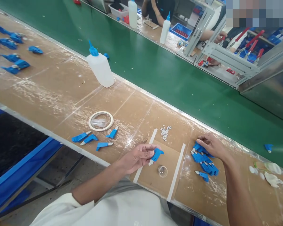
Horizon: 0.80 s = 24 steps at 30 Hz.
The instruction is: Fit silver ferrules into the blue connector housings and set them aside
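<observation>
My left hand (138, 157) pinches a small blue plastic part (157, 154) with a pale tip, held above a cardboard sheet (151, 175) edged by two white tape strips. Over to the right, my right hand (211, 144) rests on a pile of similar blue parts (204, 160). Its fingers curl down onto the pile's far edge, and whether they grip a piece is hidden. Between the hands stands a small clear cup (162, 171) with a thin stick in it. Beyond the cup lies a cluster of tiny silvery pieces (165, 132).
Left of my hands lie several blue parts (99, 145) and a tape roll (89, 121) ringing clear plastic pieces. A white squeeze bottle (101, 70) stands at the green conveyor belt's (136, 75) near edge. More blue parts (11, 59) lie far left. Co-workers sit across the belt.
</observation>
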Available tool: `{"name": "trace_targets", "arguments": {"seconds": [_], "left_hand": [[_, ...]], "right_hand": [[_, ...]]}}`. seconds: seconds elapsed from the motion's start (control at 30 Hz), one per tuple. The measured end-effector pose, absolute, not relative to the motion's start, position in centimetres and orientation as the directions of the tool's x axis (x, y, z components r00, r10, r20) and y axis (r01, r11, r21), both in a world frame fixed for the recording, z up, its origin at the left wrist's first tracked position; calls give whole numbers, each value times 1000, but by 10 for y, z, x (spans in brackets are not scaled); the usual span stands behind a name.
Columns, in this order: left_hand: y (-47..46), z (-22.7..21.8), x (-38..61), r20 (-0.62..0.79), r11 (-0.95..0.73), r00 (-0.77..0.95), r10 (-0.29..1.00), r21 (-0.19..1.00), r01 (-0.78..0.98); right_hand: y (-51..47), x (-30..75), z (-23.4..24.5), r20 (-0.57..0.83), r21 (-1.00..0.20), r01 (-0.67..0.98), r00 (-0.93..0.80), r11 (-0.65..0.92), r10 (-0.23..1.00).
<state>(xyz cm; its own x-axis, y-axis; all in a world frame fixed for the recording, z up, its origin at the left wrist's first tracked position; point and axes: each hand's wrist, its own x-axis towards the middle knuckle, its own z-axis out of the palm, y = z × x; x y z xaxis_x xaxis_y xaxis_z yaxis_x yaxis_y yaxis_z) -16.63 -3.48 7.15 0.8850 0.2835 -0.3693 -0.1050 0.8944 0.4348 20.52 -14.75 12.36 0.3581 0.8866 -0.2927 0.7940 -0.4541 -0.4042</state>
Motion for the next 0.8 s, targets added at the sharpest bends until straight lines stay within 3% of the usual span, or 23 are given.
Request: {"name": "trace_targets", "arguments": {"seconds": [0.1, 0.27, 0.47, 0.8], "left_hand": [[-35, 72, -170, -367, 889, 883, 294, 444, -111], [-31, 71, -171, -381, 881, 855, 352, 443, -166], [-31, 74, -169, -373, 886, 851, 370, 417, -203], [-29, 75, -173, -374, 896, 848, 375, 380, -229]], "right_hand": [[-140, 192, 121, -238, -423, 812, 329, -402, 914], [-106, 166, 104, 8, -461, 869, 206, -179, 979], [-54, 126, 79, 22, -449, 894, -9, 18, 1000], [-30, 118, 90, -20, -297, 948, -130, 118, 991]]}}
